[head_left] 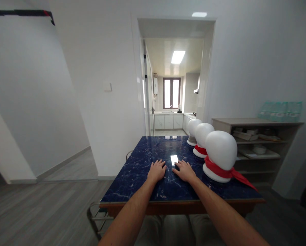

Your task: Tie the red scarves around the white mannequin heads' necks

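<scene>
My left hand (157,170) lies palm down on the dark blue marbled table (132,181), fingers stretched out and holding nothing. Beside it, my right hand (184,171) also rests flat with its fingers apart. To the right of my right hand stands a white mannequin head (221,150) with a red scarf (218,168) tied round its neck, one end trailing toward the table's right edge. Behind it is a second white head (204,134) with a red band (200,149) round the neck. A third white head (194,127), farthest back, has a greyish band at its neck.
A metal-framed stool or chair (92,218) stands at the table's front left. On the right, a shelf unit (250,121) carries bottles in teal packs (280,111), boxes and a bowl (259,149). Beyond the table a doorway opens onto a kitchen with white cabinets (168,121).
</scene>
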Demonstrator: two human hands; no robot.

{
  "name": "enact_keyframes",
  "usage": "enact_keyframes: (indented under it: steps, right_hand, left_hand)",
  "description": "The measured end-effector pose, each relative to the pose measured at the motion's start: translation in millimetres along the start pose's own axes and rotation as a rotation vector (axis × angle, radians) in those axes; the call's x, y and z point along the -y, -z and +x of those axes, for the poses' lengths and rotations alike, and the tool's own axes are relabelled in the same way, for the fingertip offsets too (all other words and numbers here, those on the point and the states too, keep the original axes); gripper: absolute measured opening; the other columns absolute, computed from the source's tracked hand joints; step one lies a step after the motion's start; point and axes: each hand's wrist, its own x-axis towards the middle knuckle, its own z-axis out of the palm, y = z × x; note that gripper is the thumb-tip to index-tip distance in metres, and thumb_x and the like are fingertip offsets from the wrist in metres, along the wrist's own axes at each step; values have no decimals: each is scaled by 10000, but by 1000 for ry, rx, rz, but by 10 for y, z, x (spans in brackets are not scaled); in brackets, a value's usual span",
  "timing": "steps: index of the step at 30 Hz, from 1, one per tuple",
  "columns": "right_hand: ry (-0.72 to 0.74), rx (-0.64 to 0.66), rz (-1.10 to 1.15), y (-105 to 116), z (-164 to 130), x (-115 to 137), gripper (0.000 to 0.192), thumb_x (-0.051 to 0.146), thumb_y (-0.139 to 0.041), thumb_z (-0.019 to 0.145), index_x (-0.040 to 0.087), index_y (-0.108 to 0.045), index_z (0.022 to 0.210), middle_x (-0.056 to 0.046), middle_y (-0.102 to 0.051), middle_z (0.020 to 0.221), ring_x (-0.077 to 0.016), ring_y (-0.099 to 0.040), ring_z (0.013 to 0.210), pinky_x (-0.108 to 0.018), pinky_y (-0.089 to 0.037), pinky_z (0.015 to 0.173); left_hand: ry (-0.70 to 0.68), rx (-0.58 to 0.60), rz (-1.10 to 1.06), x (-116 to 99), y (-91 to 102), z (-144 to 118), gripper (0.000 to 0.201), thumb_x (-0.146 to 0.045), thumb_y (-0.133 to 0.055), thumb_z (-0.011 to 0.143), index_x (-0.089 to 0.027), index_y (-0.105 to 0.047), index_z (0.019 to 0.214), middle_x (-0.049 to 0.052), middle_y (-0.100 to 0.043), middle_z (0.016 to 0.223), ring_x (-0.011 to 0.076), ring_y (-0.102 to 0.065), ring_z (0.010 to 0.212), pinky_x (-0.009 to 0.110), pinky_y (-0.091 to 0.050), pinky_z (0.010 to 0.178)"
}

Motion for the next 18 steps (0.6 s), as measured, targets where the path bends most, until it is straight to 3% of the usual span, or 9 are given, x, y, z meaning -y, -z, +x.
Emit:
enact_keyframes:
  steps: [4, 7, 9, 13, 16, 18]
  right_hand:
    - [44, -87, -21, 3, -48, 23, 584, 586, -549, 1022, 228, -652, 1472, -134, -550, 1590, -354, -408, 1524, -592, -241, 1268]
    - [121, -243, -41, 88, -136, 75, 545, 540, -585, 1014, 234, -663, 1459, -123, -568, 1569, -334, -428, 1501, -531, -298, 1252]
    - [173, -378, -52, 256, -211, 125, 527, 511, -598, 1010, 232, -665, 1452, -123, -569, 1561, -321, -450, 1474, -494, -351, 1222]
    - [233, -682, -152, 927, -323, 210, 504, 507, -573, 1022, 226, -668, 1430, -131, -570, 1543, -335, -443, 1456, -536, -322, 1227]
    - [140, -882, -275, 1551, -350, 167, 531, 541, -541, 1027, 218, -651, 1434, -148, -550, 1552, -378, -361, 1502, -650, -169, 1261]
    - [26, -937, -352, 1889, -367, 57, 595, 574, -528, 1020, 205, -608, 1479, -176, -495, 1591, -419, -279, 1535, -719, -123, 1234]
  left_hand:
    - [-1, -10, 1, 7, -8, -4, 544, -473, -376, 1080, -272, -573, 1545, 92, -482, 1666, 324, -362, 1589, 570, -236, 1306]
    - [-2, -15, 10, 2, -15, -4, 543, -470, -378, 1078, -270, -576, 1543, 91, -488, 1662, 326, -376, 1582, 574, -246, 1302]
    - [-4, -17, 17, -9, -11, -5, 550, -471, -377, 1077, -257, -578, 1542, 94, -485, 1663, 333, -383, 1576, 580, -254, 1298]
    - [4, -6, 10, -32, 19, -11, 557, -479, -360, 1079, -258, -580, 1541, 84, -468, 1675, 331, -380, 1577, 579, -253, 1299]
    - [12, 10, -2, -42, 46, -17, 570, -490, -344, 1080, -259, -567, 1552, 75, -455, 1684, 324, -365, 1585, 571, -238, 1307]
    - [17, 20, -6, -45, 59, -19, 578, -492, -336, 1081, -256, -558, 1558, 75, -450, 1688, 322, -355, 1590, 571, -231, 1310]
